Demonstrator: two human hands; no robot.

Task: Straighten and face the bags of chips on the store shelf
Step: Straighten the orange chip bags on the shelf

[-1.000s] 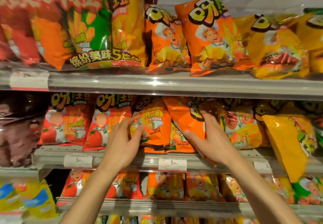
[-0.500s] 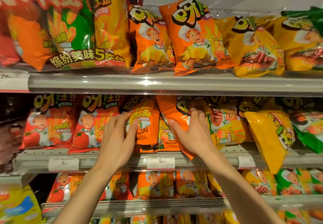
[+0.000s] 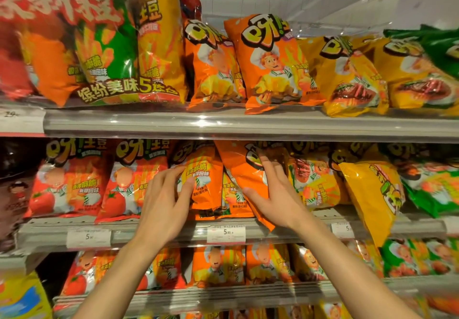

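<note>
On the middle shelf point(image 3: 173, 231) several orange chip bags stand in a row. My left hand point(image 3: 166, 199) touches the left side of an upright orange bag point(image 3: 203, 177), with fingers spread and the thumb on its front. My right hand point(image 3: 275, 194) lies with straight fingers along the right side of a tilted orange bag point(image 3: 238, 169), thumb on its face. That bag leans to the left at the top, and its lower corner hangs over the shelf lip.
Red tomato bags point(image 3: 74, 182) stand left of my hands. A yellow bag point(image 3: 372, 194) sags forward over the shelf edge on the right, with green bags point(image 3: 432, 189) beyond it. The top shelf point(image 3: 248, 124) and a lower shelf point(image 3: 223, 291) hold more bags.
My view has swung slightly to the right. Both hands stay on the same two orange bags, and the right hand has slid a little left along the tilted bag.
</note>
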